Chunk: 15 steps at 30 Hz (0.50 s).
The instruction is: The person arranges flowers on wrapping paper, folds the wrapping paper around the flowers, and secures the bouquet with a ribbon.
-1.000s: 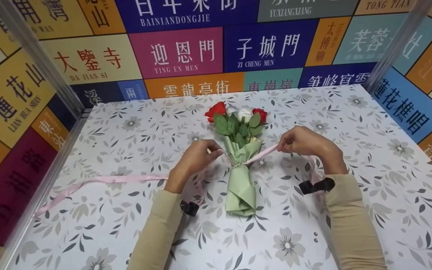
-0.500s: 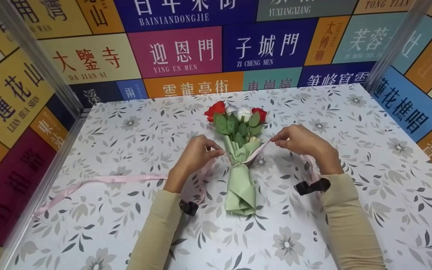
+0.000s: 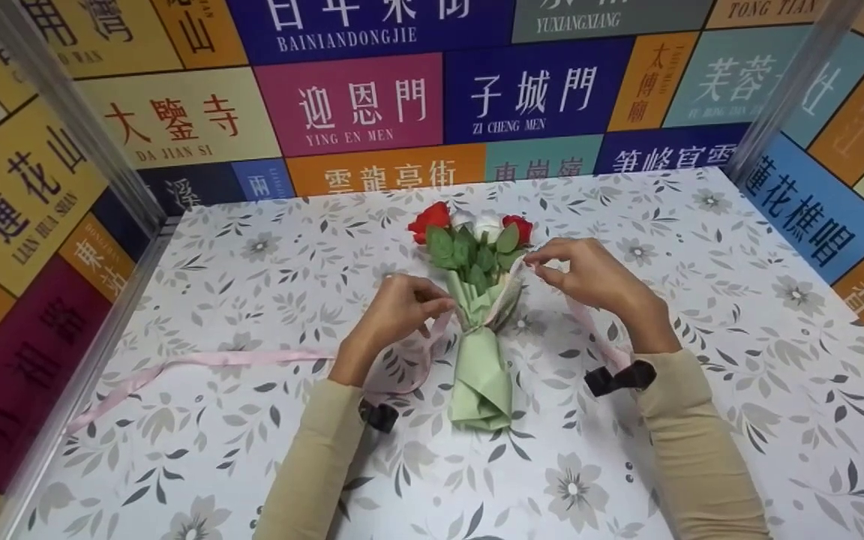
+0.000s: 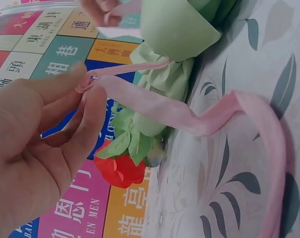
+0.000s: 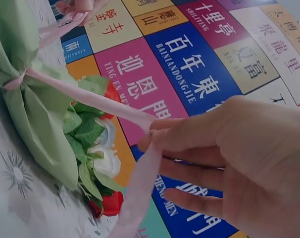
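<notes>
A bouquet of red and white roses in pale green wrapping paper (image 3: pixel 481 379) lies on the table, its flowers toward the back wall. Pink ribbon (image 5: pixel 85 96) circles the narrow waist of the paper, crossing at the front in the right wrist view. My left hand (image 3: pixel 398 311), left of the bouquet, pinches one ribbon length between thumb and fingertips. To the right and a little farther back, my right hand (image 3: pixel 597 277) pinches the other length near the right red rose (image 3: pixel 517 228). In the left wrist view a loose ribbon tail (image 4: pixel 165 106) drops from the left fingertips to the table.
A long pink ribbon end (image 3: pixel 229 358) stretches over the floral-patterned tabletop (image 3: pixel 574 480) to its left edge. Printed panels (image 3: pixel 349 97) stand behind and at both sides. Each sleeve cuff carries a black strap (image 3: pixel 619 379).
My right hand has moved left and farther back toward the roses, bringing its ribbon length closer to the bouquet. My left hand has barely shifted, while the ribbon hanging under it has swung right.
</notes>
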Tool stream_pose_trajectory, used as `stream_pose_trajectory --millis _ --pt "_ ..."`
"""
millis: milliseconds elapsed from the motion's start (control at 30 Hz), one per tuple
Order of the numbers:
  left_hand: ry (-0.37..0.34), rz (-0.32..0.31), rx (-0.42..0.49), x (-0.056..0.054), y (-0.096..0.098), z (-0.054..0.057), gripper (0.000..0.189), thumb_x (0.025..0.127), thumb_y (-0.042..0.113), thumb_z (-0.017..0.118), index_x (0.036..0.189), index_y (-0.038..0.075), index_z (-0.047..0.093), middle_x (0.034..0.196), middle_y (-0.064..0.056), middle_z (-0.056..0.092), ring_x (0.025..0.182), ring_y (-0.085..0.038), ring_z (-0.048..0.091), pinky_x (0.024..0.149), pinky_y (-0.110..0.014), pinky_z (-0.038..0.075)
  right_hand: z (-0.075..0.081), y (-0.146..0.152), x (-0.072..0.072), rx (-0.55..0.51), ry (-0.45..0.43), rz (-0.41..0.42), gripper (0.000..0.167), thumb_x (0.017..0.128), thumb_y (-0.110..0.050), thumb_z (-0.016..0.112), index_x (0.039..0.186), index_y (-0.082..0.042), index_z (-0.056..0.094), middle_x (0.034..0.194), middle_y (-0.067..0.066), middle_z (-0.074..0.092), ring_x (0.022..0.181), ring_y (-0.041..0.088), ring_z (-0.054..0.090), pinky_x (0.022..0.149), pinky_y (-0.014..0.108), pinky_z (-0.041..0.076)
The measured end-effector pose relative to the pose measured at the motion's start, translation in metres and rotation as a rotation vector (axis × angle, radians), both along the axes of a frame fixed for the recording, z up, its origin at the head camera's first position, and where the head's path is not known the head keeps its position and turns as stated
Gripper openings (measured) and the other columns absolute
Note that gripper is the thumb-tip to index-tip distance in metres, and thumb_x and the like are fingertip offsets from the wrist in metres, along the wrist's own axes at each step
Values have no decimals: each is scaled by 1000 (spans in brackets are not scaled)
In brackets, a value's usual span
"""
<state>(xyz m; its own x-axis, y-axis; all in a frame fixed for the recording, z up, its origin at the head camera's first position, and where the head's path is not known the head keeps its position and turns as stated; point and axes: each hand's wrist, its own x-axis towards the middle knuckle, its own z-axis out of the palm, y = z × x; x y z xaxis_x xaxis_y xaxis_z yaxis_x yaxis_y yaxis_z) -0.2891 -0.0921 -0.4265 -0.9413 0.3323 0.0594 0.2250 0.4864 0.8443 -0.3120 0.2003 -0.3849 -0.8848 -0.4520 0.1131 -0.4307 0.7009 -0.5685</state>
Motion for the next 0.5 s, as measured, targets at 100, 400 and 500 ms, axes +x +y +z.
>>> stream_pose_trajectory --millis 100,400,500 --pt "-13 3 20 1 1 1 14 93 15 72 95 4 79 85 -17 75 54 -13 66 66 -50 60 1 -7 3 -22 45 14 31 98 -8 60 128 -4 68 132 20 65 133 40 52 113 56 39" --pt "11 -34 38 2 -2 3 10 92 2 68 96 -2 77 87 -19 75 68 -23 71 68 -45 62 -4 -12 1 -34 366 -122 14 88 8 65 97 0 72 96 18 72 96 37 65 85 53 51" --pt "41 -62 30 2 -3 3 12 92 -1 67 98 -4 76 91 -20 76 77 -30 73 69 -41 62 -8 -10 -2 -48 480 -227 12 86 8 66 95 -1 67 92 17 72 87 37 67 75 52 52"
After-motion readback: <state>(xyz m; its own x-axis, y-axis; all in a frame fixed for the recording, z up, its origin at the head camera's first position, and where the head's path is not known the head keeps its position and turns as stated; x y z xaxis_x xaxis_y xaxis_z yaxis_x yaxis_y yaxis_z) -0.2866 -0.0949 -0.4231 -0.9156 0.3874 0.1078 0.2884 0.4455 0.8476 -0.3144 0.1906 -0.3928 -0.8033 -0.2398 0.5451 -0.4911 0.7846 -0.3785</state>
